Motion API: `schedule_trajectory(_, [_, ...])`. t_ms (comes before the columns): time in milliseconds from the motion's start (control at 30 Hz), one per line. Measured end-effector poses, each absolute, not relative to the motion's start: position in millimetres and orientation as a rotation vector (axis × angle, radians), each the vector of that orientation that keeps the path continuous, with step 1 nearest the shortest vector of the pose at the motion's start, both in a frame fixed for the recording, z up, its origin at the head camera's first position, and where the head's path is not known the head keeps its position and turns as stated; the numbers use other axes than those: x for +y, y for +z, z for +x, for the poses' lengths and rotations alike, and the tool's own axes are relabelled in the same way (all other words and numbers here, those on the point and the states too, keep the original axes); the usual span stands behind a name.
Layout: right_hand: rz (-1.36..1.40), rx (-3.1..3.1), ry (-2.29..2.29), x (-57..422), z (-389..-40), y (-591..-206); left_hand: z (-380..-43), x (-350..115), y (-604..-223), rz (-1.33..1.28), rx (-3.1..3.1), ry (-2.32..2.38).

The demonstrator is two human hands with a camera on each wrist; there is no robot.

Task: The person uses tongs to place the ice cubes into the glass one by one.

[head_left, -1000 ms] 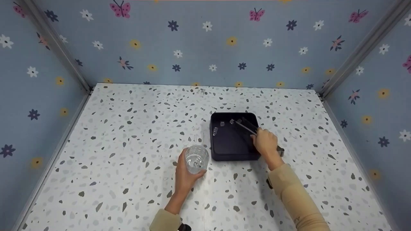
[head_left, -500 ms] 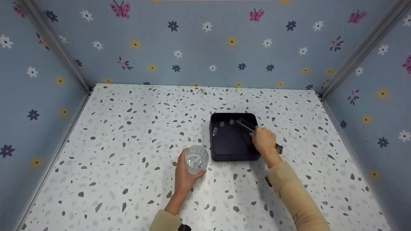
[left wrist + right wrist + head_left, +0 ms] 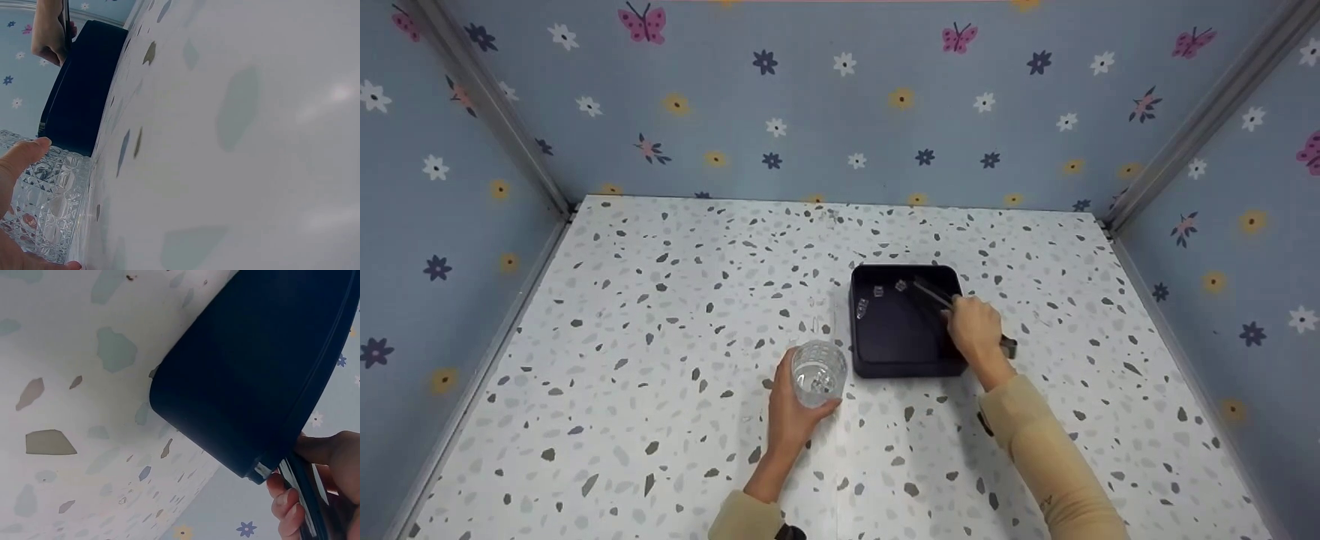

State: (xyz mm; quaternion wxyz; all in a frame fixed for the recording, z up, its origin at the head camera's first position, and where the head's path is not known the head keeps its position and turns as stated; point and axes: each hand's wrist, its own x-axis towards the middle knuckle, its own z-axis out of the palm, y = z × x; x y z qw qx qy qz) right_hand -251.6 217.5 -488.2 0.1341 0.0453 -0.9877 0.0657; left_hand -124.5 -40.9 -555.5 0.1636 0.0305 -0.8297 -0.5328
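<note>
A clear cut-glass tumbler [image 3: 818, 373] stands on the table, with several clear pieces visible inside it. My left hand [image 3: 791, 412] grips its side, fingers on the far left and thumb at the front; the patterned wall of the tumbler [image 3: 48, 197] shows in the left wrist view. My right hand [image 3: 975, 331] holds a pair of dark tongs [image 3: 934, 292] over the black tray [image 3: 911, 370]. Their tips are inside the tray, near a clear cube [image 3: 901, 286]. Whether anything is between the tips is too small to tell. Another clear cube [image 3: 878, 290] and clear pieces [image 3: 862, 307] lie at the tray's left.
The white speckled table [image 3: 660, 360] extends around the tray and tumbler. Blue flowered panels [image 3: 840, 105] enclose it at the back and both sides. The tray's raised walls [image 3: 242, 365] stand between the right hand and the table.
The tongs' arms have drawn closer together, and their tips sit slightly farther right of the nearest cube. My right hand has shifted slightly left. The left hand and tumbler have stayed put.
</note>
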Motion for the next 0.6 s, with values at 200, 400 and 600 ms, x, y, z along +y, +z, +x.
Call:
schedule_trajectory(200, [0.135, -2.865, 0.184, 217.6, -252.0, -488.7, -124.6, -40.8, -555.6, 0.098, -2.372, -1.514])
schedule_trajectory(400, [0.147, -2.843, 0.194, 218.0, -252.2, -490.6, -124.6, -40.8, -554.8, 0.104, -2.385, -1.506])
schedule_trajectory(600, [0.164, -2.842, 0.199, 219.6, -252.0, -491.6, -124.4, -40.6, -554.0, 0.103, -2.393, -1.496])
